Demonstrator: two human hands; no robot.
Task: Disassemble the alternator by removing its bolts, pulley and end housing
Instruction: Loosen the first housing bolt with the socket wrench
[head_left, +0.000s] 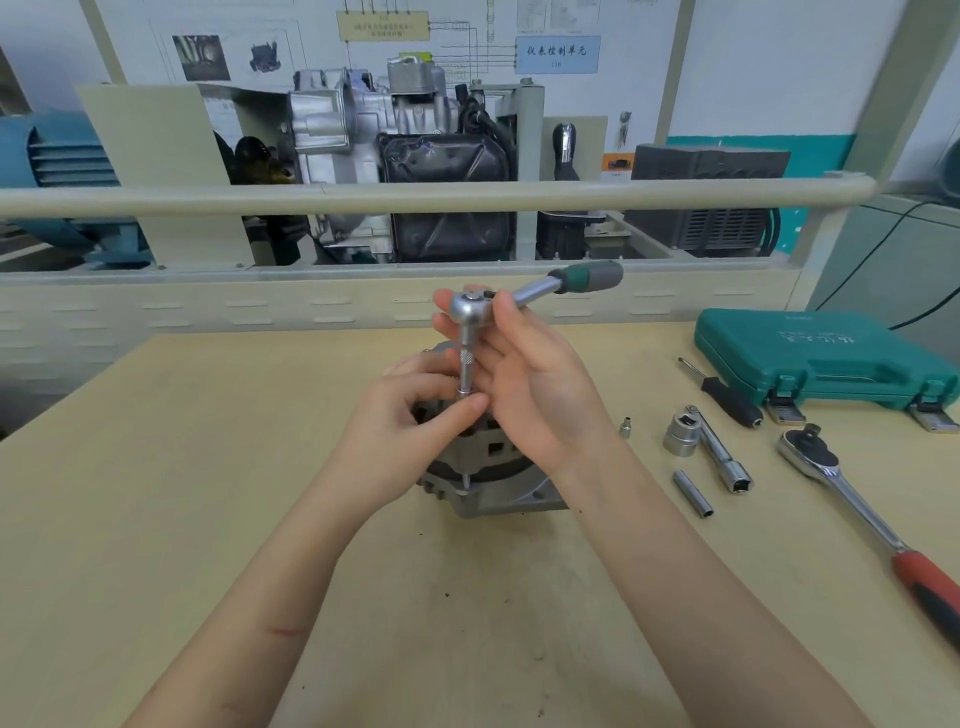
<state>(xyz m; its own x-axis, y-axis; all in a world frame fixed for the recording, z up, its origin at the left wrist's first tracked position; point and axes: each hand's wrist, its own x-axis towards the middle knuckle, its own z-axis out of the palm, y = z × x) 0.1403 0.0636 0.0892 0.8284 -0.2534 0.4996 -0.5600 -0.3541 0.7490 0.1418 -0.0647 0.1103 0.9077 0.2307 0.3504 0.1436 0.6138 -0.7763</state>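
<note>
While my right hand (524, 384) grips the green-handled chrome ratchet (524, 293) and my left hand (415, 415) pinches its extension tip, I keep the shaft vertical over the grey alternator (488, 483) mid-counter (156, 467).

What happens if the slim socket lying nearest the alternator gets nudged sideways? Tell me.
The slim socket is a smooth metal cylinder lying on its side on the flat bench, so it would probably roll freely. It looks rigid and likely heavy for its size, and nothing beside it would stop it.
</note>
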